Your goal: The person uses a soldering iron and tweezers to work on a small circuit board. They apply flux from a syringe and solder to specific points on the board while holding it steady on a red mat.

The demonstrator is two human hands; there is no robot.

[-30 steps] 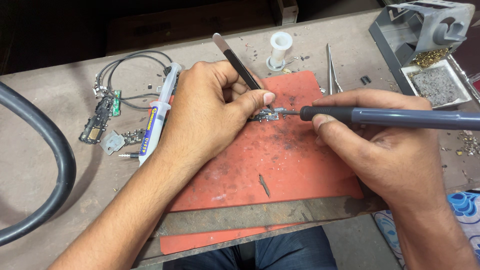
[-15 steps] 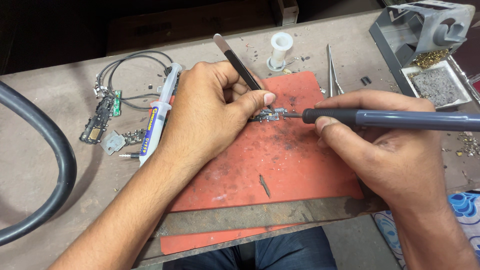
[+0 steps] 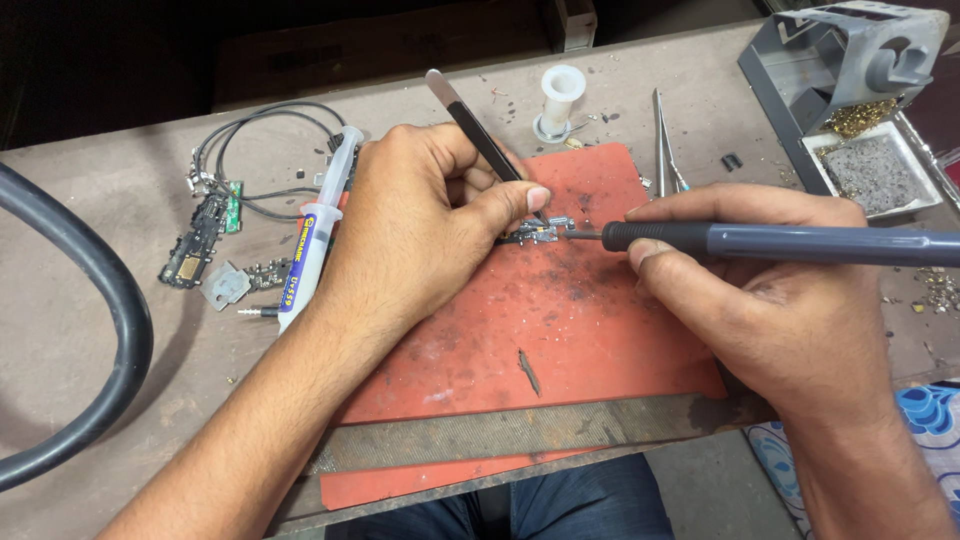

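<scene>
- Head view: your workbench point(image 3: 90, 420) is a worn grey-brown top, with a red mat point(image 3: 590, 340) laid at its near edge, stained dark in the middle.
- Your left hand point(image 3: 420, 230) is clenched on black tweezers point(image 3: 475, 125), whose handle runs up toward 11 o'clock; the tips press on a small metal part point(image 3: 535, 232) on the mat.
- Your right hand point(image 3: 770, 300) grasps a grey soldering iron point(image 3: 780, 242), its handle running off toward 3 o'clock; its tip meets the part's right side.
- At 9 o'clock from your left hand lies a syringe point(image 3: 315, 235), with black wires point(image 3: 255, 150) and small boards beyond.
- At 12 o'clock stands a white solder spool point(image 3: 560, 95); at 2 o'clock, a grey iron stand point(image 3: 850, 50).
</scene>
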